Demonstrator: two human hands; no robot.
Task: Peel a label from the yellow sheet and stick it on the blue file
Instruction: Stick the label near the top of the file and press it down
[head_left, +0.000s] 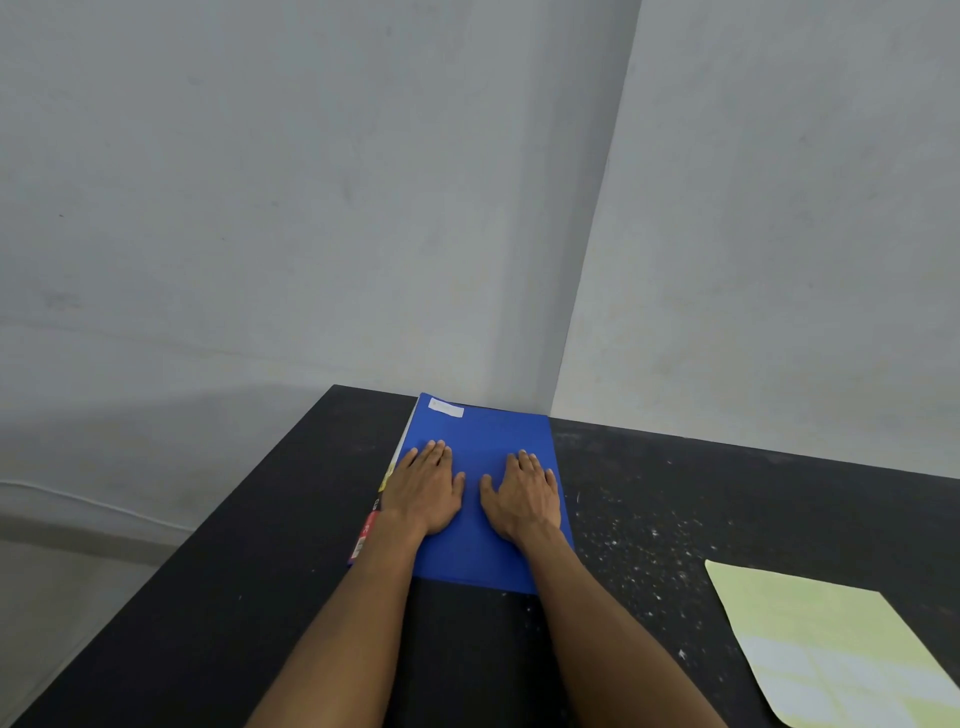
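Note:
The blue file (491, 436) lies closed on the black table, reaching toward the far corner. A white label (447, 408) is stuck on its far left corner. My left hand (427, 486) rests flat, palm down, on the file's left half. On the right half my right hand (522, 493) lies flat the same way. Both hands hold nothing, fingers extended. The yellow label sheet (831, 649) lies on the table at the near right, apart from both hands, with pale label rectangles on it.
The black table (234, 545) has white specks to the right of the file. Its left edge runs diagonally, with floor beyond. Grey walls meet in a corner just behind the file. Coloured paper edges (370, 530) stick out from the file's left side.

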